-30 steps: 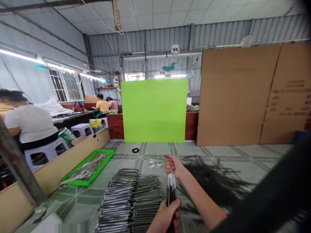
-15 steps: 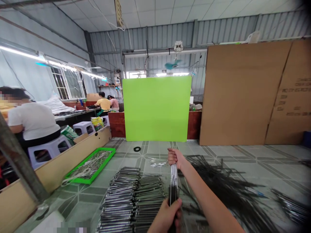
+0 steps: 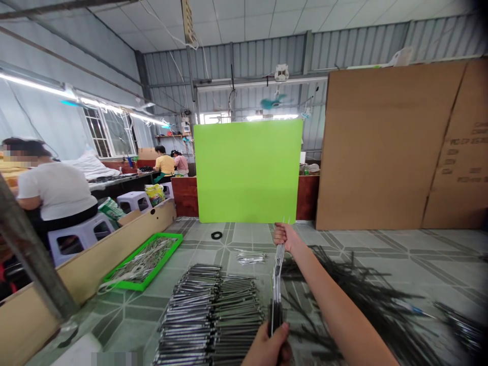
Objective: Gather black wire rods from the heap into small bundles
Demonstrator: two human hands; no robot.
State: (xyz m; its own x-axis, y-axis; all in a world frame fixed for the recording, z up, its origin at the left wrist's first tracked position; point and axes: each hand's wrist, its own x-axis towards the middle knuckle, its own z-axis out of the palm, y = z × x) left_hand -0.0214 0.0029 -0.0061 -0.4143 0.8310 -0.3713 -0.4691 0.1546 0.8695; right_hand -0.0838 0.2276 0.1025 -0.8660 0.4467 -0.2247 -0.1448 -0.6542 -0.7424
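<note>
My left hand (image 3: 267, 348) at the bottom of the view grips the lower end of a long bundle of thin metal rods (image 3: 278, 290), where the rods look dark. My right hand (image 3: 284, 237) holds the bundle's upper end, with my forearm stretched across the view. Below the bundle, rows of chrome rods (image 3: 209, 315) lie stacked on the tiled floor. A loose pile of thin black rods (image 3: 362, 300) spreads under my right arm. A small bunch of metal pieces (image 3: 249, 257) lies just left of my right hand.
A bright green tray (image 3: 163, 265) holding metal pieces sits left of the stacks, beside a low wooden board (image 3: 118, 244). A seated co-worker (image 3: 57, 190) is at far left. A green panel (image 3: 247, 173) and tall cardboard sheets (image 3: 385, 147) stand ahead.
My right hand has moved up and to the right, drawing the bundle longer and straighter between my hands. My head view has turned slightly left, and the dark shape at lower right has gone.
</note>
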